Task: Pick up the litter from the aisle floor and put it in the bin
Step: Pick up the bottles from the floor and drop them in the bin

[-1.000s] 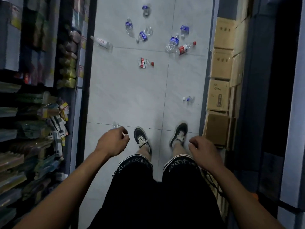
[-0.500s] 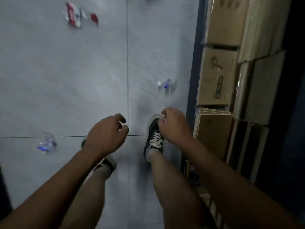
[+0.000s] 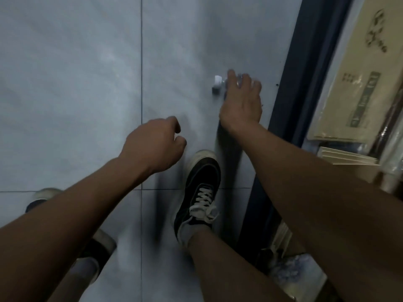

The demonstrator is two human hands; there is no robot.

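Observation:
A small crushed clear plastic bottle with a white cap (image 3: 217,83) lies on the pale tiled aisle floor close to the right-hand shelf base. My right hand (image 3: 242,103) reaches down over it with its fingers spread and covers most of the bottle; only the cap end shows at the hand's left. Motion blur hides whether the fingers touch it. My left hand (image 3: 154,144) hangs above the floor to the left with loosely curled fingers and holds nothing. No bin is in view.
A dark blue shelf base (image 3: 290,110) runs along the right of the aisle, with cardboard boxes (image 3: 359,79) stacked behind it. My right shoe (image 3: 200,188) and left shoe (image 3: 43,197) stand on the tiles below my hands.
I have bent lower and moved forward. My right hand went from beside my shoe out over the small bottle and its fingers spread. The other bottles on the floor left the view.

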